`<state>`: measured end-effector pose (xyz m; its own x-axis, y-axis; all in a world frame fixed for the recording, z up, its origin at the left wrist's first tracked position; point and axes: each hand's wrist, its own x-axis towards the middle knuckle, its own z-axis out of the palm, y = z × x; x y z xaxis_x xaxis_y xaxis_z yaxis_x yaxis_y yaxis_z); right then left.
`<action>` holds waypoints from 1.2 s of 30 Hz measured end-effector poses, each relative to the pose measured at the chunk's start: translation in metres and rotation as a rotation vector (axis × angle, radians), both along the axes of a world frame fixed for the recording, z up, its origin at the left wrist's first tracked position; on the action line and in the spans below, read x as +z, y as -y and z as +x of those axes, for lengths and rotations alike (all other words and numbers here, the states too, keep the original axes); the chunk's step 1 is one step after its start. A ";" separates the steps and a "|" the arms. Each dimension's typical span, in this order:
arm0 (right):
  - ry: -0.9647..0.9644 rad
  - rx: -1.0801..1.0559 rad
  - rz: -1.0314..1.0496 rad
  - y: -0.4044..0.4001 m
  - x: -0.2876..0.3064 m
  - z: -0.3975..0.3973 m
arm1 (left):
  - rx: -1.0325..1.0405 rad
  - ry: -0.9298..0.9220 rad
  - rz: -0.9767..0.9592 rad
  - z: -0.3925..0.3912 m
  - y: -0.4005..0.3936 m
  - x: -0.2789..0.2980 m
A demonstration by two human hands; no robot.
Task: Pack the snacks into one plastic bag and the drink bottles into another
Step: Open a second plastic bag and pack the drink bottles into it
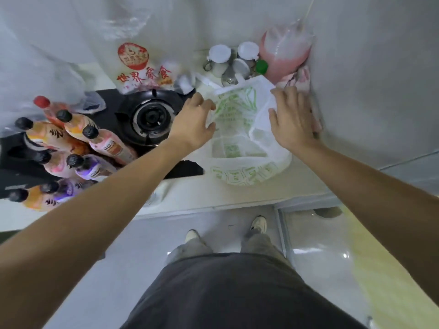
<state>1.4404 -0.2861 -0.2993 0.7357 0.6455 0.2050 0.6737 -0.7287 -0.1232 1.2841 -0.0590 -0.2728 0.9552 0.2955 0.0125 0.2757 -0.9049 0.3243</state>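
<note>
Both forearms reach over the surface (190, 198); I see left hand (193, 123) pinching, right hand (293, 119) flat on the flimsy, slippery plastic bag (240, 129) beside the burner (149, 117); best gripped at its rim.

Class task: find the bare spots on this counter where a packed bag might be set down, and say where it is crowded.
Bare: the counter's front strip, between the stove and the edge below the green-printed bag. Crowded: drink bottles at left; jars and the pink bag in the back corner.
</note>
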 end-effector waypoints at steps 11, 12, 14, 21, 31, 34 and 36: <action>0.074 0.499 -0.035 0.007 -0.046 0.033 | -0.041 -0.034 0.211 -0.002 0.005 -0.037; 0.060 0.488 -0.040 0.006 -0.049 0.036 | -0.053 -0.048 0.230 -0.002 0.002 -0.040; 0.042 0.440 -0.080 0.005 -0.053 0.041 | -0.089 -0.064 0.254 -0.002 -0.002 -0.046; -0.030 0.156 -0.351 0.007 -0.066 0.045 | -0.169 -0.240 0.195 0.014 -0.012 -0.068; -0.059 0.095 -0.397 -0.011 -0.079 0.051 | -0.319 -0.379 0.280 0.051 -0.030 -0.099; -0.031 0.126 -0.420 -0.012 -0.082 0.055 | -0.299 -0.344 0.278 0.057 -0.036 -0.106; -0.015 0.157 -0.393 -0.012 -0.084 0.057 | -0.288 -0.309 0.274 0.058 -0.038 -0.107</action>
<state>1.4972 -0.2743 -0.3837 0.6233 0.7769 -0.0887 0.7804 -0.6109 0.1330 1.3424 -0.0214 -0.3797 0.9688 0.0446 -0.2440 0.0477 -0.9988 0.0069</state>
